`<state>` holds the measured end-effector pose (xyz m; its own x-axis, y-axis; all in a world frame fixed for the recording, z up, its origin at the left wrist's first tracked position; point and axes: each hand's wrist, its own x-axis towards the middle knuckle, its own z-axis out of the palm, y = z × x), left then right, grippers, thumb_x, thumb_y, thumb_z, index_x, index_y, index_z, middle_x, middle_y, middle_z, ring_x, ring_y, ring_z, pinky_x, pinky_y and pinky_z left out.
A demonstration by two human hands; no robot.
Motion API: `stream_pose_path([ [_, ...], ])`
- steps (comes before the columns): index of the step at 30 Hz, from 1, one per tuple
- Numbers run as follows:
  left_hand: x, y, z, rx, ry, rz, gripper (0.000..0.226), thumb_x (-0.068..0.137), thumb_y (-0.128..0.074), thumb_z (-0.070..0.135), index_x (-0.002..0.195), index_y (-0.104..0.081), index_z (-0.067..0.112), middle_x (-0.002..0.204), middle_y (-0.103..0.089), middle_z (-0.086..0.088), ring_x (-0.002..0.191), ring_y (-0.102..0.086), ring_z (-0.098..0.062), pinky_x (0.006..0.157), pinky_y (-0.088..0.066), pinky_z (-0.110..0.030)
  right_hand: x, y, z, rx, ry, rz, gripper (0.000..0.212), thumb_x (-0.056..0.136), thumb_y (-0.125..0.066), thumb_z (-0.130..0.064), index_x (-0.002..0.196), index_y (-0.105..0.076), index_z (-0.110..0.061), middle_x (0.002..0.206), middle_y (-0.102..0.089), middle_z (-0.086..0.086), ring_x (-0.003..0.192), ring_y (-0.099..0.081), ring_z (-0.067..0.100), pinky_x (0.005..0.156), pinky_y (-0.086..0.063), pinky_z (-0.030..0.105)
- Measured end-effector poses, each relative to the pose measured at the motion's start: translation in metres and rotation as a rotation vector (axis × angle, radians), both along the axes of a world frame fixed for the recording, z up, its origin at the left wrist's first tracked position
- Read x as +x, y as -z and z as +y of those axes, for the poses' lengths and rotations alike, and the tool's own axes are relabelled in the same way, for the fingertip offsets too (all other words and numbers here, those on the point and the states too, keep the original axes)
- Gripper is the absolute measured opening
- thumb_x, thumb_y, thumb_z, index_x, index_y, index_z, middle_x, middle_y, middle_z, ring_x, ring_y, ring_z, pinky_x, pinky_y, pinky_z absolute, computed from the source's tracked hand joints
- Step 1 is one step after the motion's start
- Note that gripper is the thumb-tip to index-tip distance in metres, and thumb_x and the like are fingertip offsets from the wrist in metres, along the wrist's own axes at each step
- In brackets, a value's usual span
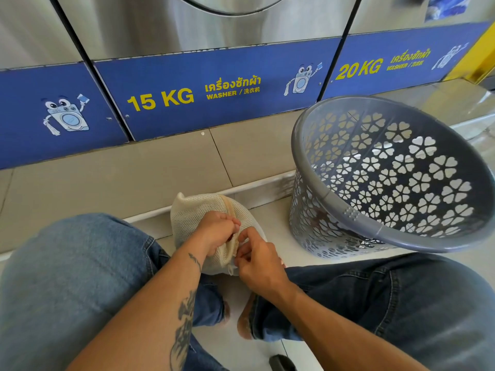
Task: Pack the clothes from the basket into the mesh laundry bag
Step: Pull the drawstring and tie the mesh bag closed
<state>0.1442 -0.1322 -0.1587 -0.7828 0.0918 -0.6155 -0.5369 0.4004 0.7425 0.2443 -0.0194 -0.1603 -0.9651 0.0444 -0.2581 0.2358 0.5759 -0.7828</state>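
The mesh laundry bag's [192,212] contents cannot be made out through the weave. Its zipper end is covered by the hands. The washer door [233,4] is cut off above.

A row of steel washers [219,25] stands along the far edge of the pale tiled floor [166,167]. Their blue panels [214,89] carry yellow lettering, "15 KG" and "20 KG", with cartoon washer figures. A yellow post [479,57] rises at the far right corner.
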Motion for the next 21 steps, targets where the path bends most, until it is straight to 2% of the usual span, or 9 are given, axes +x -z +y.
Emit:
stream_pose_path([
  [3,0.0006,-0.0016,-0.0008,0.008,-0.030,-0.013,0.019,0.083,-0.063,-0.004,0.084,-0.075,0.011,0.086,-0.073,-0.012,0.086,-0.070,-0.029,0.080,-0.060,-0.040,-0.0021,0.0029,0.0007,0.050,-0.055,0.027,0.031,0.082,-0.066,-0.014,0.105,-0.050,-0.026,0.083,-0.069,-0.006,0.072,-0.061,0.005,0.057,-0.044,0.008],
  [5,0.0011,-0.0030,-0.0015,0.022,-0.059,-0.029,0.019,0.083,-0.063,-0.005,0.085,-0.074,0.010,0.086,-0.073,-0.013,0.083,-0.069,-0.028,0.075,-0.060,-0.038,-0.0043,0.0056,0.0015,0.084,-0.098,0.044,0.031,0.080,-0.067,-0.018,0.102,-0.048,-0.028,0.082,-0.070,-0.005,0.074,-0.065,0.013,0.068,-0.057,0.032],
  [7,0.0014,-0.0044,-0.0020,0.030,-0.078,-0.041,0.019,0.084,-0.063,-0.006,0.086,-0.074,0.009,0.087,-0.073,-0.014,0.079,-0.069,-0.025,0.070,-0.059,-0.034,-0.0044,0.0054,0.0021,0.121,-0.140,0.047,0.032,0.080,-0.067,-0.019,0.102,-0.047,-0.031,0.085,-0.070,-0.004,0.076,-0.066,0.018,0.072,-0.058,0.041],
  [13,-0.0005,-0.0010,-0.0028,0.023,-0.105,-0.036,0.018,0.084,-0.065,-0.003,0.083,-0.075,0.011,0.087,-0.072,-0.012,0.084,-0.068,-0.027,0.079,-0.059,-0.039,-0.0007,0.0074,0.0019,0.143,-0.175,0.043,0.033,0.080,-0.069,-0.019,0.103,-0.049,-0.033,0.098,-0.068,-0.006,0.084,-0.063,0.018,0.074,-0.055,0.035],
  [18,-0.0013,0.0005,-0.0033,0.024,-0.135,-0.018,0.017,0.084,-0.065,-0.003,0.084,-0.075,0.011,0.088,-0.072,-0.013,0.084,-0.068,-0.027,0.078,-0.059,-0.037,-0.0028,0.0075,0.0048,0.102,-0.169,-0.001,0.035,0.080,-0.072,-0.021,0.107,-0.055,-0.035,0.101,-0.069,-0.009,0.085,-0.064,0.012,0.080,-0.058,0.037],
  [21,-0.0024,0.0018,-0.0049,0.024,-0.162,-0.011,0.018,0.084,-0.064,-0.003,0.083,-0.075,0.012,0.090,-0.072,-0.011,0.086,-0.068,-0.025,0.078,-0.058,-0.035,-0.0006,0.0064,0.0044,0.122,-0.233,-0.022,0.037,0.083,-0.070,-0.024,0.116,-0.057,-0.035,0.108,-0.069,-0.008,0.092,-0.064,0.015,0.076,-0.050,0.029],
])
